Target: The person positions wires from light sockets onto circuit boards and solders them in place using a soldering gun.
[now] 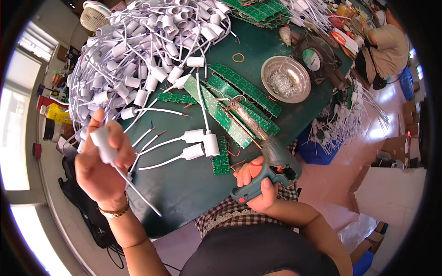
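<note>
My left hand [97,172], raised over the left side of the table, is closed round a white cylindrical cable connector [105,145]; its short white cable hangs down past my wrist. In my right hand [263,198] is a dark green soldering gun [278,156] with a red trigger, its long tip slanting up and left over the circuit boards. Green circuit boards [246,87] lie in strips under and beyond that tip. Between my hands, several white connectors [192,152] with cables rest by a small green board [221,163].
A big heap of white connectors with cables [152,50] covers the far left of the green table [179,202]. At the far right stand a metal bowl [266,80] of silvery bits and a dark fan-like device [317,53]. Another person [389,46] sits beyond; a blue bin [317,154] stands right.
</note>
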### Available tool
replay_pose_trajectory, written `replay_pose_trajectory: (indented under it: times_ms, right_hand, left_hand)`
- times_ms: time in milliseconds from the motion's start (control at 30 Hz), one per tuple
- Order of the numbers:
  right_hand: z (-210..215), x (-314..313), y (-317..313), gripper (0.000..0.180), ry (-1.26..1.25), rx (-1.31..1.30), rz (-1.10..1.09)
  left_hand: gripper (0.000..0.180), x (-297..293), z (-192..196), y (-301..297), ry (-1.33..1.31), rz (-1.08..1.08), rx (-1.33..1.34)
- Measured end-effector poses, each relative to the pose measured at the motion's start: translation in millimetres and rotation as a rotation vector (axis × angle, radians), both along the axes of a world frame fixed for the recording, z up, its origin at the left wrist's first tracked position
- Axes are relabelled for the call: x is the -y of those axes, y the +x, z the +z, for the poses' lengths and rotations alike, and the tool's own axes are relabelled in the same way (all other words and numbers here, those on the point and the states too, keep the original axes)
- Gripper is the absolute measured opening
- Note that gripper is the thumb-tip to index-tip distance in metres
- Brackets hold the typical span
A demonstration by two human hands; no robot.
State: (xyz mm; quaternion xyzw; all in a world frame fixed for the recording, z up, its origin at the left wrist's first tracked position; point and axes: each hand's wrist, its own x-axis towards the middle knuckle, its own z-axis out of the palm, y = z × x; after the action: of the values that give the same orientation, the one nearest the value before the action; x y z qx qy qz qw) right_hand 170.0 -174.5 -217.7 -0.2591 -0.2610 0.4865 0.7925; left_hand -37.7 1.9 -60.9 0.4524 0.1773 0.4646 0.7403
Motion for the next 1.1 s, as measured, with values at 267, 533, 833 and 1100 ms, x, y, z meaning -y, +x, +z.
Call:
replay_pose_trajectory:
  times_ms: [267, 533, 833, 1100]
  right_hand:
    - [14.3, 33.8, 27.3, 0.051, -0.120, 0.077, 0.017]
    - [26.7, 67.9, 61.9, 0.050, -0.186, 0.303, 0.012]
    - [38.9, 84.7, 63.4, 0.040, -0.168, 0.704, 0.168]
    - [3.6, 120.7, 54.9, 0.048, -0.302, 0.904, 0.323]
  left_hand:
    - [0.022, 42.1, -72.4, 53.2, 0.905, -0.107, -0.779]
    - [0.023, 49.9, -112.0, 43.2, 1.127, 0.122, -0.908]
    - [0.027, 50.4, -114.7, 48.1, 1.220, 0.248, -0.916]
    - [0.023, 51.2, -121.3, 50.1, 1.088, 0.197, -0.961]
